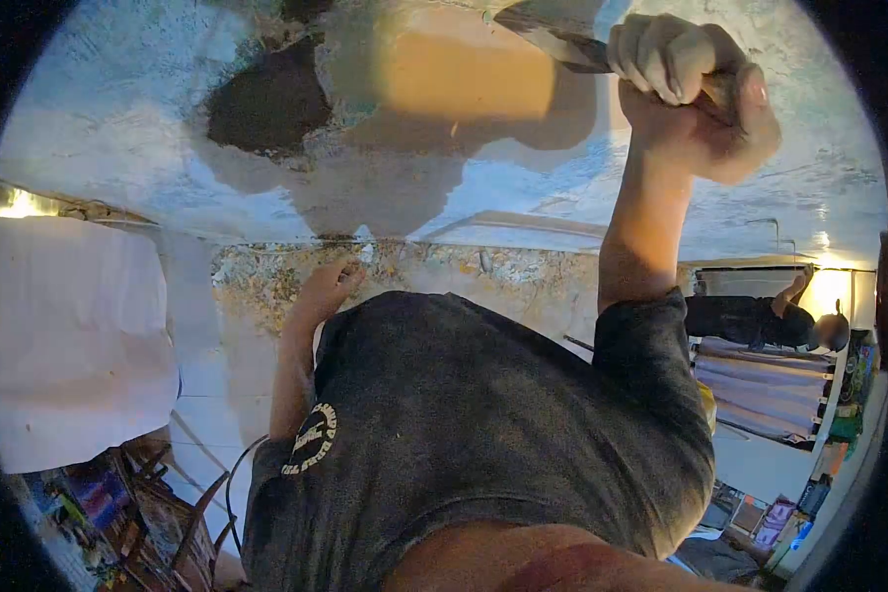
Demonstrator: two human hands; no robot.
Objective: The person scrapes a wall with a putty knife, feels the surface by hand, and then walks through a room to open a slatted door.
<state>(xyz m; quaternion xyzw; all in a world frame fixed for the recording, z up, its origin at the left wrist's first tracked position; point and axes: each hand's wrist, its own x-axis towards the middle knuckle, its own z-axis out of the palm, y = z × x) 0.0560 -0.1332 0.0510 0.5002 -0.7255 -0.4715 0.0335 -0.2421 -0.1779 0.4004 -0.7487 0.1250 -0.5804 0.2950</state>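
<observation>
My right hand (701,89) is raised at the upper right, its fingers closed around the handle of a trowel (562,37). The trowel's metal blade points left and lies close over the wall (602,183), beside a lit tan patch (464,74). Left of that patch, a dark patch (271,104) breaks the bluish, worn paint. My left hand (335,288) hangs low on the left, small in view, its fingers loosely bent with a gap by the thumb and nothing visible in them. Behind it, rubble (257,281) lies along the foot of the wall.
A pale sheet (74,326) hangs at the left, above dark wooden furniture (163,503). On the right a person (750,321) in dark clothing appears sideways, near a striped cloth (765,385). Cluttered shelves (844,424) stand at the right edge. Shadows fall across the wall.
</observation>
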